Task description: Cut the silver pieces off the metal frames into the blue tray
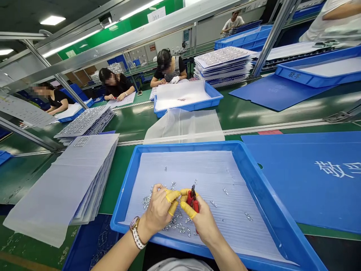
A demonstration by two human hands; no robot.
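Both my hands are over a blue tray (262, 188) lined with white sheet, with yellow covers on several fingertips. In my right hand (203, 218) is a pair of red-handled nippers (193, 201), dark jaws pointing up and away. My left hand (158, 207), a watch on its wrist, is closed in a pinch. A small silver metal part shows between its fingertips, close against the right fingers; its details are too small to make out. Beneath and around the hands lies a loose pile of small silver metal parts (180, 224). A few more lie scattered to the right, such as one twisted piece (248, 216).
White sheets (70, 165) are stacked left of the tray, and a blue board (299, 177) lies right. Beyond are a translucent sheet (186, 126), another blue tray (194, 107) and tall sheet stacks (222, 66). Metal frame bars (270, 37) slant overhead. Several people sit at work across the bench.
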